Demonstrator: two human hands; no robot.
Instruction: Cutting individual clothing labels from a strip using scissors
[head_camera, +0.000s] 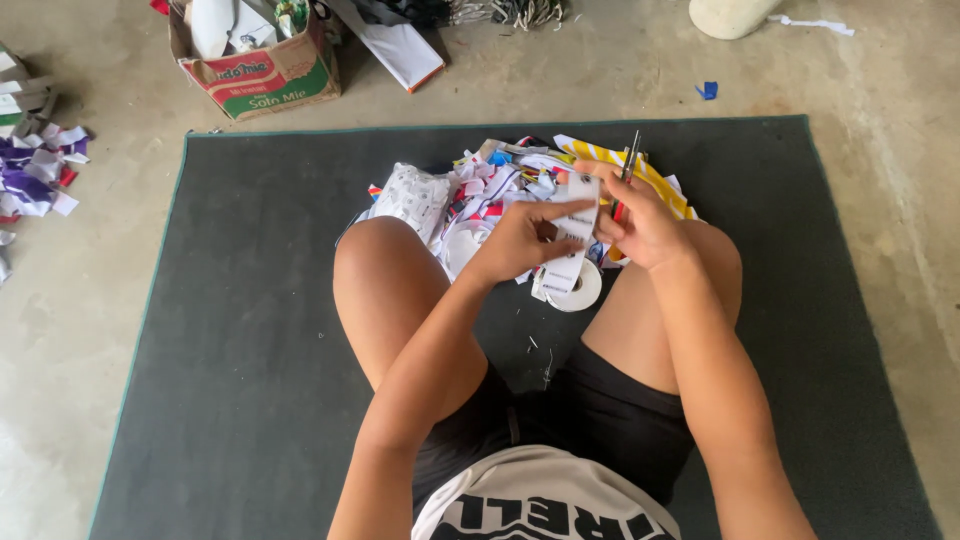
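I sit cross-legged on the dark mat (250, 330), and take the label roll (578, 288) as my landmark; it lies on the mat between my knees, and a white strip of labels (575, 232) runs up from it into my hands. My left hand (520, 243), just left of and above the roll, is partly closed, thumb and fingers pinching the strip's left edge. My right hand (640, 222), just right of and above the roll, is curled shut around the scissors (628, 165), blades pointing up past the strip's top end; I cannot tell how far the blades are apart. To do this cut well, I judge I should keep the strip taut with the left pinch, cut square across a gap between labels, and keep my left fingertips below the blades. Beyond the roll, just past my hands, sits the heap of cut labels (480, 195), white, striped and yellow pieces mixed. Far beyond and left of the roll stands a cardboard box (262, 72) on the concrete floor, and further left a pile of purple scraps (40, 172).
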